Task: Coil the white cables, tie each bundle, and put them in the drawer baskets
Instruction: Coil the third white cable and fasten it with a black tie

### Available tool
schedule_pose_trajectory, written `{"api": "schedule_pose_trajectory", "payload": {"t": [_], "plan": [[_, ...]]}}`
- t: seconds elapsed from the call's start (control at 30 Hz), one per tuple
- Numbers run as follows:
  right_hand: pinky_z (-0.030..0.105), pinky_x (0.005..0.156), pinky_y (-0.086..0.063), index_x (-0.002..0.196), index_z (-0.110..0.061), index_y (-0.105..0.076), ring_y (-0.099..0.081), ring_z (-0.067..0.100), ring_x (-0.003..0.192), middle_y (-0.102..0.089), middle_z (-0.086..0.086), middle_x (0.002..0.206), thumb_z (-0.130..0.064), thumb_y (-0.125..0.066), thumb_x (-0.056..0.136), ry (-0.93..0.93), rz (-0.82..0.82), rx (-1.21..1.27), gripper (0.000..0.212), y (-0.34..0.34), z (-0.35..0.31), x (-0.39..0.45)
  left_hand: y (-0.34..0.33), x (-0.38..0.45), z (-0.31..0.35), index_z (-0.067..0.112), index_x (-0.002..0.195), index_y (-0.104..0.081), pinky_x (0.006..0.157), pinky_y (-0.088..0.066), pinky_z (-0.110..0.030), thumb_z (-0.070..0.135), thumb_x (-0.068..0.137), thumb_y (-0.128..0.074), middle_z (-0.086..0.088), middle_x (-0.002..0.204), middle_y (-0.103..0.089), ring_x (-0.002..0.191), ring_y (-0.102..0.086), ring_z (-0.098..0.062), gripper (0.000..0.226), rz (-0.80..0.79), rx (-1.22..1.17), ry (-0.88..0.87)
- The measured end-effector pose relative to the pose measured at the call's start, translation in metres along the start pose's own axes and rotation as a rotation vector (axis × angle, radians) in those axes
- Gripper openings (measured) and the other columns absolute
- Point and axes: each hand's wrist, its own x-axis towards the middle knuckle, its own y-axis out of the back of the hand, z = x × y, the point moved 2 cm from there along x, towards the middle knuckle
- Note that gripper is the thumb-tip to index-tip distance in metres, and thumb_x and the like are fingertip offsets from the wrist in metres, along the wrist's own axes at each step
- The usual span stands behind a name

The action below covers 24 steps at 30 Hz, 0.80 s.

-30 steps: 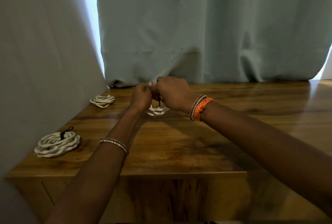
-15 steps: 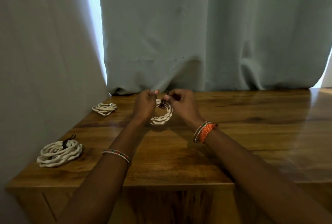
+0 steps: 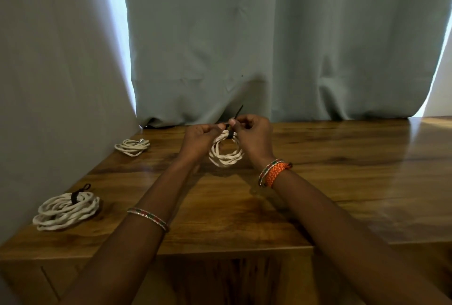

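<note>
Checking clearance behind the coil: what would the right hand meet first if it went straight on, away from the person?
Probably the curtain. The right hand points across the table toward it; nothing shows between them, though depth is unclear.

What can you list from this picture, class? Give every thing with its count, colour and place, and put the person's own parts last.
Coiled cable bundles: three, white; one held upright between the hands, one tied at the table's near left, one at the far left by the wall.
Ties: two seen, black; one on the held bundle, one on the near-left bundle.
Table: one, brown wood.
Curtain: grey-green, behind the table.
Bracelets: beaded on the left wrist; orange and beaded on the right wrist.
Hands: left hand and right hand, both pinching the tie.
</note>
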Motion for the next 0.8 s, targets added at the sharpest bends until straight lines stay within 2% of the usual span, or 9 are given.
{"api": "schedule_pose_trajectory", "payload": {"t": [0.1,0.23,0.33,0.37,0.43,0.57,0.67,0.73,0.8], "plan": [[0.034,0.071,-0.057,0.085,-0.005,-0.072,-0.066,0.016,0.072,-0.068,0.002,0.073,-0.013,-0.065,0.087,-0.008,-0.016,0.035,0.011,0.001,0.001,0.001,-0.004,-0.001,0.003,0.003,0.084,-0.065,0.040,-0.045,-0.014,0.005,0.090,-0.054,0.001,0.054,-0.068,0.043,-0.062,-0.007,0.014,-0.034,-0.137,0.108],[0.027,0.060,-0.054,0.080,-0.003,-0.071,-0.066,0.015,0.063,-0.069,0.005,0.069,-0.013,-0.060,0.090,0.062,-0.047,0.007,0.018,-0.004,-0.001,-0.002,-0.005,-0.004,0.003,0.004,0.083,-0.059,0.040,-0.048,-0.016,0.003,0.093,-0.043,-0.001,0.054,-0.068,0.045,-0.063,-0.007,0.019,-0.083,-0.362,0.328],[0.014,0.050,-0.039,0.069,-0.004,-0.063,-0.053,0.005,0.049,-0.057,-0.002,0.056,-0.013,-0.054,0.094,0.194,-0.030,-0.085,0.028,-0.007,-0.007,-0.004,-0.010,-0.009,0.007,0.005,0.082,-0.058,0.049,-0.055,-0.021,0.006,0.096,-0.039,-0.003,0.055,-0.068,0.050,-0.065,-0.010,0.024,-0.185,-0.445,0.381],[0.010,0.050,-0.034,0.069,-0.006,-0.061,-0.047,0.002,0.049,-0.052,-0.006,0.056,-0.013,-0.052,0.095,0.245,-0.021,-0.134,0.028,-0.007,-0.010,-0.005,-0.011,-0.011,0.008,0.006,0.081,-0.058,0.051,-0.056,-0.022,0.007,0.097,-0.038,-0.004,0.057,-0.068,0.051,-0.066,-0.011,0.025,-0.213,-0.454,0.385],[0.007,0.052,-0.032,0.080,-0.006,-0.066,-0.045,-0.003,0.053,-0.052,-0.007,0.062,-0.012,-0.051,0.095,0.292,-0.029,-0.178,0.023,-0.009,-0.012,-0.005,-0.008,-0.011,0.009,0.006,0.084,-0.059,0.056,-0.057,-0.024,0.007,0.097,-0.040,-0.004,0.061,-0.069,0.055,-0.067,-0.011,0.023,-0.231,-0.442,0.380],[0.012,0.058,-0.042,0.092,-0.008,-0.070,-0.056,-0.002,0.062,-0.065,-0.004,0.073,-0.015,-0.059,0.091,0.187,-0.042,-0.068,0.013,-0.006,-0.007,-0.001,-0.001,-0.005,0.005,0.001,0.084,-0.058,0.058,-0.058,-0.025,0.003,0.095,-0.042,-0.008,0.063,-0.069,0.056,-0.067,-0.013,0.019,-0.191,-0.501,0.415],[0.020,0.062,-0.053,0.098,-0.011,-0.066,-0.065,0.010,0.069,-0.068,0.001,0.077,-0.015,-0.065,0.087,0.058,-0.038,0.038,0.012,-0.007,-0.003,0.001,-0.004,-0.001,0.000,-0.002,0.081,-0.057,0.057,-0.056,-0.022,0.002,0.095,-0.041,-0.009,0.059,-0.067,0.051,-0.065,-0.013,0.021,-0.152,-0.547,0.421],[0.024,0.058,-0.053,0.091,-0.012,-0.065,-0.066,0.014,0.065,-0.066,-0.002,0.070,-0.015,-0.066,0.086,0.060,-0.010,0.023,0.006,-0.008,-0.004,0.002,-0.008,0.002,-0.005,0.000,0.084,-0.057,0.061,-0.056,-0.023,0.003,0.095,-0.042,-0.009,0.061,-0.068,0.053,-0.065,-0.014,0.019,-0.105,-0.587,0.422],[0.017,0.054,-0.049,0.081,-0.011,-0.065,-0.062,0.011,0.056,-0.063,-0.003,0.064,-0.016,-0.064,0.087,0.143,0.023,-0.040,0.008,-0.009,-0.006,0.002,-0.010,0.005,-0.010,0.002,0.084,-0.057,0.061,-0.057,-0.025,0.004,0.096,-0.043,-0.008,0.060,-0.068,0.054,-0.066,-0.014,0.018,-0.039,-0.613,0.410]]}}
